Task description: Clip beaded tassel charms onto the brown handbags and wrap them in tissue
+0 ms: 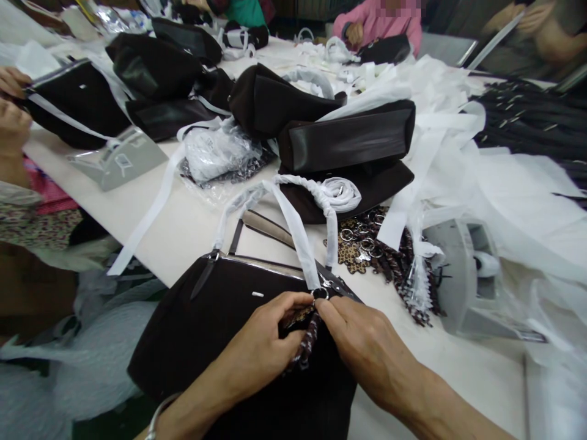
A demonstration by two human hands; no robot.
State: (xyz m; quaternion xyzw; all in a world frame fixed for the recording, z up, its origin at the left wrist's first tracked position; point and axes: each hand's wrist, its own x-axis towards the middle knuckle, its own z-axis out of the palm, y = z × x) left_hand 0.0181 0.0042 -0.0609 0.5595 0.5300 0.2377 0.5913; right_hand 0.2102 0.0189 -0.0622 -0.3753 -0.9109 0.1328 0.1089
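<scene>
A dark brown handbag (pixel 192 342) lies before me, its zip running along the top edge and its handles (pixel 332 229) wrapped in white paper. My left hand (pixel 257 348) is closed around a bag charm (pixel 309 339) with a dark braided part and a bit of leopard print. Thumb and fingers of my right hand (pixel 371 342) pinch the charm's metal ring (pixel 320 294), close to the base of the near handle. A white paper strip (pixel 296 238) hangs from that handle down to the ring. Whether the ring is hooked onto the bag cannot be made out.
More charms with rings (pixel 367 244) lie right of the bag, beside a grey tape dispenser (pixel 472 275). Dark handbags (pixel 348 140) are piled ahead. Another person's hands (pixel 13 104) hold a bag at left; a person in pink (pixel 376 30) sits across the table.
</scene>
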